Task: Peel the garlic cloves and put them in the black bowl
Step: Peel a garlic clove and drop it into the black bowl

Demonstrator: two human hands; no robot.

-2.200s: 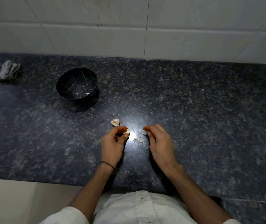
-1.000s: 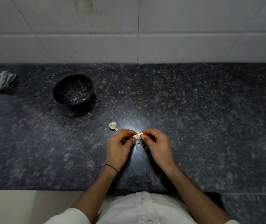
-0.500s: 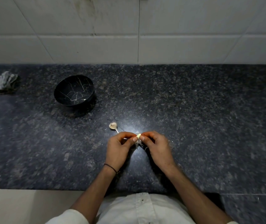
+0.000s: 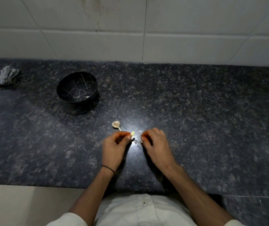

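My left hand (image 4: 114, 149) pinches a small pale yellow garlic clove (image 4: 132, 133) between thumb and fingertip, just above the dark granite counter. My right hand (image 4: 155, 144) is a short way to the right of it, its fingers curled, and seems to pinch a scrap of papery skin (image 4: 140, 132). More skin scraps (image 4: 137, 141) lie on the counter between the hands. An unpeeled garlic piece with a stem (image 4: 116, 124) sits just behind my left hand. The black bowl (image 4: 75, 82) with gold veins stands at the back left, and a small pale piece (image 4: 87, 97) lies inside it.
A crumpled grey and red cloth (image 4: 3, 76) lies at the far left by the white tiled wall (image 4: 146, 38). The counter's front edge (image 4: 32, 185) runs just before my white shirt. A bright light reflection shines on the granite around the hands.
My hands were together on the clove and have now moved apart. The right hand moved right with a bit of skin, and the left hand keeps the clove.
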